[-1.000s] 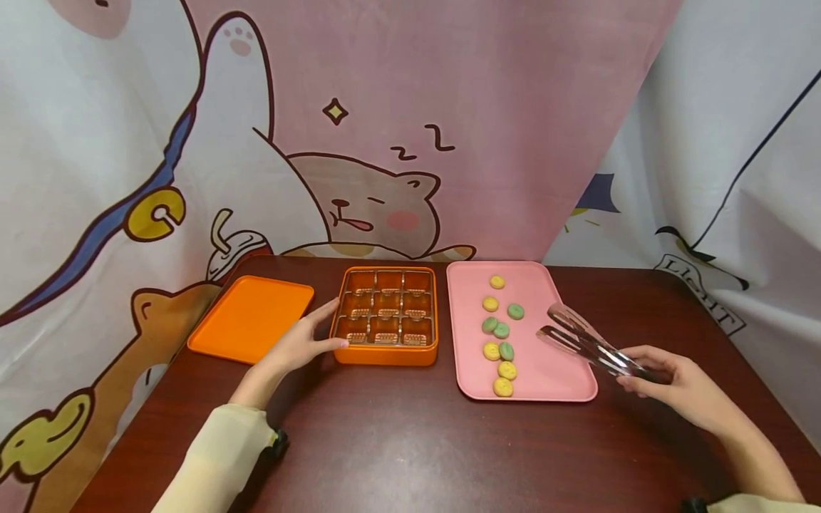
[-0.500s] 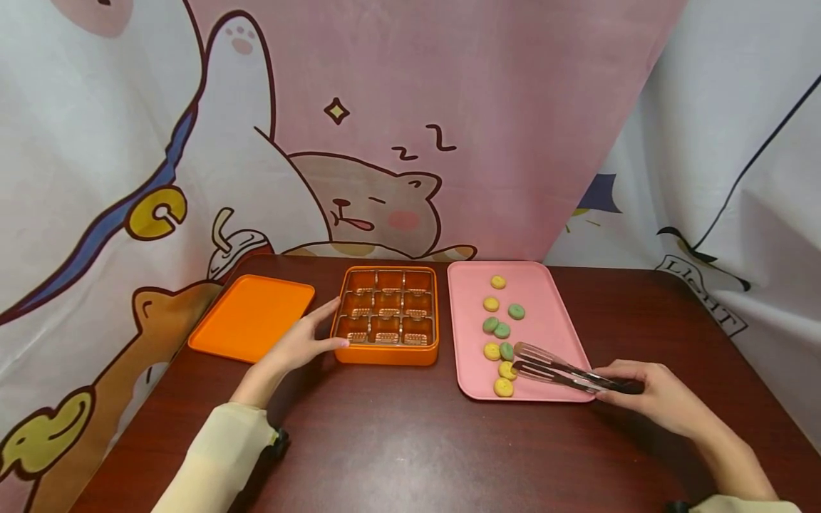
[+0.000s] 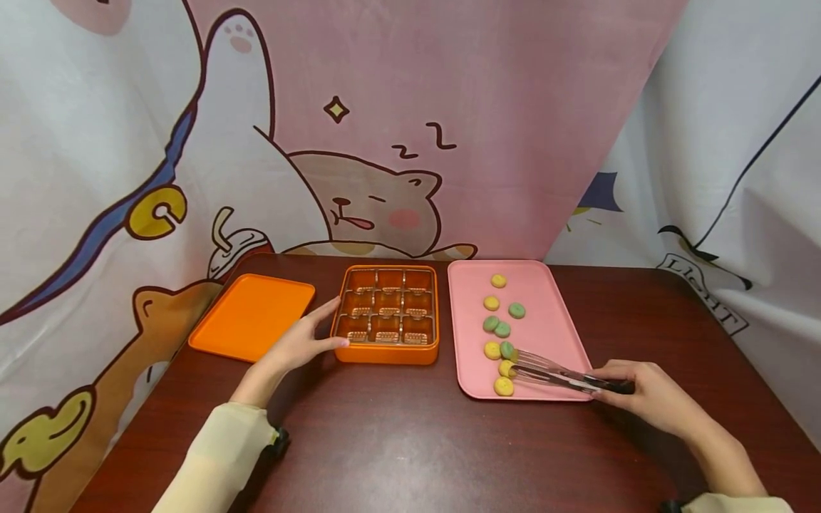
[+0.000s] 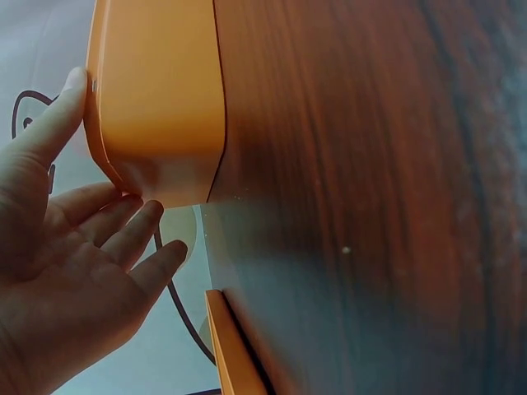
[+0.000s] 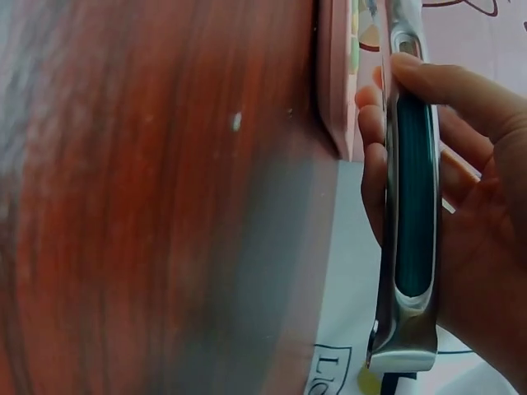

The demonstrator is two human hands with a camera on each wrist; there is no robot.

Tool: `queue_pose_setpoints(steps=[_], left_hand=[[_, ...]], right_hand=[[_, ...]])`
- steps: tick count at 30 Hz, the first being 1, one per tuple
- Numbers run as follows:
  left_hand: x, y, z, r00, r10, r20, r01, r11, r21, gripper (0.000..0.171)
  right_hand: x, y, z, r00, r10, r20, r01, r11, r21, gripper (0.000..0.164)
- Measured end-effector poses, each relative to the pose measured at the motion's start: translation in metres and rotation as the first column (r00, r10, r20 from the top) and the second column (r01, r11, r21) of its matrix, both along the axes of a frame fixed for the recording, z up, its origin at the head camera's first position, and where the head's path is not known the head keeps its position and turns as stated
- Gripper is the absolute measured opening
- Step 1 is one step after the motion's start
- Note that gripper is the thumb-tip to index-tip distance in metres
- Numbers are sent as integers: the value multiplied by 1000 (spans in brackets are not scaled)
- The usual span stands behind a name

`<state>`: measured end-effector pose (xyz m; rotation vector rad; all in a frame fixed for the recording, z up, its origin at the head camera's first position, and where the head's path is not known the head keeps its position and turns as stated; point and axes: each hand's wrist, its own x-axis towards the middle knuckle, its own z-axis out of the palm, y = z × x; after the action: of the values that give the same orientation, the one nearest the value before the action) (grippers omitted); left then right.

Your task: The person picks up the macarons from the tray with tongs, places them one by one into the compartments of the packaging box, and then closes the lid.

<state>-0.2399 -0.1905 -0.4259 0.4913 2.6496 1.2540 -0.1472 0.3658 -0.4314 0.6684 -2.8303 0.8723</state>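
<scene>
My left hand rests against the left side of an orange box, thumb near its front corner and fingers farther back. In the left wrist view the fingers are loosely extended, the thumb touching the box's rim. A clear insert divides the box into several compartments. My right hand grips metal tongs by their dark handles. The tongs' tips reach a yellow cookie and lie close to a green cookie on a pink tray; whether they pinch one I cannot tell.
An orange lid lies left of the box. More small yellow and green cookies lie scattered down the tray's middle. A printed curtain hangs behind the dark wooden table.
My right hand has brought the tongs down and left, from over the tray's right side to the cookies near its front. The tips have drawn a little closer together. The left hand stays put.
</scene>
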Motion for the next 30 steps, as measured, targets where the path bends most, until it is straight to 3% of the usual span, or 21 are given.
queue_pose_setpoints(steps=[5, 18, 30], left_hand=[[0, -1, -1, 1000, 0, -9, 0, 1000, -4, 86], [0, 1, -2, 1000, -6, 19, 6, 1000, 12, 87], [0, -1, -1, 999, -21, -26, 21, 1000, 8, 84]], right_hand=[[-2, -3, -1, 997, 14, -73, -11, 999, 33, 22], [-1, -11, -6, 990, 36, -135, -33, 999, 25, 23], [-1, -13, -2, 978, 15, -207, -11, 1000, 23, 27]])
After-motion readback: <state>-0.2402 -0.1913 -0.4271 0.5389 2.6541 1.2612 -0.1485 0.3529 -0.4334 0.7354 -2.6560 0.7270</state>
